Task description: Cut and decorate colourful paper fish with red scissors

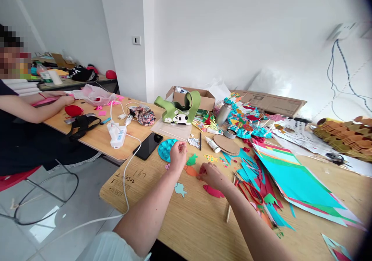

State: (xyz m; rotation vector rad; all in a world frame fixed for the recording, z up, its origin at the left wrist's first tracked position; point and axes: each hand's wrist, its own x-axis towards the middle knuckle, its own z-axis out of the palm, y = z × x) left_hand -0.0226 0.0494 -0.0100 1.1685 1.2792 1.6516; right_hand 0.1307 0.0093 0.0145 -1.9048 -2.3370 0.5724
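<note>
My left hand (pixel 178 155) is closed, its fingers curled together beside a blue scalloped disc (pixel 165 150); anything pinched in them is too small to make out. My right hand (pixel 212 175) has bent fingers, and their tips meet the tail end of an orange paper fish (pixel 190 170). Around the hands lie a green paper fish (pixel 192 159), a yellow spotted fish (pixel 210 158), a light blue fish (pixel 180 189) and a dark pink fish (pixel 213 191). A pink fish (pixel 167 166) is partly hidden by my left wrist.
Red-handled scissors (pixel 251 191) and a wooden stick (pixel 231 199) lie right of my hands. Nearby are a glue bottle (pixel 212 144), cardboard discs (pixel 226 145), coloured paper sheets (pixel 299 179), a phone (pixel 148 146) and a power strip (pixel 116 135) with a trailing cable. Another person (pixel 17 117) sits at left.
</note>
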